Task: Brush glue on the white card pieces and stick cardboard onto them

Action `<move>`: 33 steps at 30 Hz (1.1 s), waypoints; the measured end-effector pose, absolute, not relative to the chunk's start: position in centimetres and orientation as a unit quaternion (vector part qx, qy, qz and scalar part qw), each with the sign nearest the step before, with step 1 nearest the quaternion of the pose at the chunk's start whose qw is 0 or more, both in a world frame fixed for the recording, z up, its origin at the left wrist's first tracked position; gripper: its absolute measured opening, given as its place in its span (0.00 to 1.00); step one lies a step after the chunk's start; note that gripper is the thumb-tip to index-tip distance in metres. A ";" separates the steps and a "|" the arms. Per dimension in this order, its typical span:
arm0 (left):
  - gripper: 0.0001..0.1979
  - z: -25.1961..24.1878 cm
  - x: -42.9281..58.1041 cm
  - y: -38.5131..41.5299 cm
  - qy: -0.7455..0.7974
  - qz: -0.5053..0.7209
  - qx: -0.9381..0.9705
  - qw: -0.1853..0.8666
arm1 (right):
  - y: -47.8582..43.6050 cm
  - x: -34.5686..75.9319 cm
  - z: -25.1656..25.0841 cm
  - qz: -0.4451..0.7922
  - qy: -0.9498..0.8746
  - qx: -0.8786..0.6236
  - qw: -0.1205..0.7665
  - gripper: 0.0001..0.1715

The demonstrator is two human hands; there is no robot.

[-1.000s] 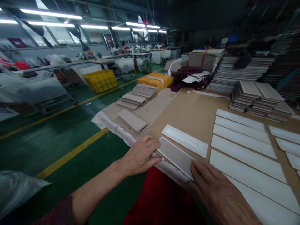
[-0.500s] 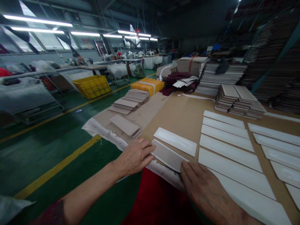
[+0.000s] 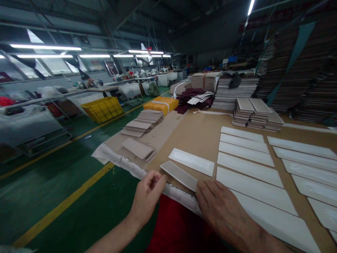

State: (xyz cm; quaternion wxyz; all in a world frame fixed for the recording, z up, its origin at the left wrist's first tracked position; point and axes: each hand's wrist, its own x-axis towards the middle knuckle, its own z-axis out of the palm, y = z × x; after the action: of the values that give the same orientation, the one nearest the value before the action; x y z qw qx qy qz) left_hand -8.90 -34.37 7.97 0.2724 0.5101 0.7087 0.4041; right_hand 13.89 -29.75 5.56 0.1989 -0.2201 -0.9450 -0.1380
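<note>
A narrow grey cardboard panel with a pale border (image 3: 180,174) lies at a slant near the table's front edge. My right hand (image 3: 223,207) is closed on its right end, the fingers over the corner and the thumb out of sight. Just off the panel's left end, my left hand (image 3: 149,195) is curled, thumb against fingertips; whether something small is in the pinch I cannot make out. Behind the panel is a strip with a glossy white coating (image 3: 192,161). More white-faced strips (image 3: 250,172) lie in rows to the right of my right hand.
Thin grey boards lie in a small pile (image 3: 138,149) and a fanned stack (image 3: 144,121) at the left. Farther back are a yellow bundle (image 3: 160,104), dark maroon pieces (image 3: 191,95) and stacked panels (image 3: 243,109). A yellow crate (image 3: 102,109) stands on the green floor.
My left hand has come off the panel's left end, drawn back toward me and curled its fingers. The panel, with my right hand on it, sits slightly farther left in view.
</note>
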 end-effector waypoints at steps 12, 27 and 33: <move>0.25 7.9 -5.9 -34.3 0.598 0.500 0.194 0.595 | -30.5 16.4 7.9 0.206 -0.871 -0.285 0.343 0.16; 0.23 9.1 -1.7 -30.1 0.544 0.441 0.401 0.590 | -29.6 18.9 7.8 0.767 -0.437 -0.385 0.269 0.31; 0.36 6.6 -2.8 -28.0 0.535 0.391 0.432 0.612 | -25.5 24.1 9.2 0.636 -0.498 -0.473 0.350 0.30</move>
State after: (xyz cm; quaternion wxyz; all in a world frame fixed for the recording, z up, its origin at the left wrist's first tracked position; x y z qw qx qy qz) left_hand -2.79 -27.96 6.57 0.6122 0.4319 0.5347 0.3909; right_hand 24.05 -25.52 9.22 0.3501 -0.4733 -0.4984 0.6364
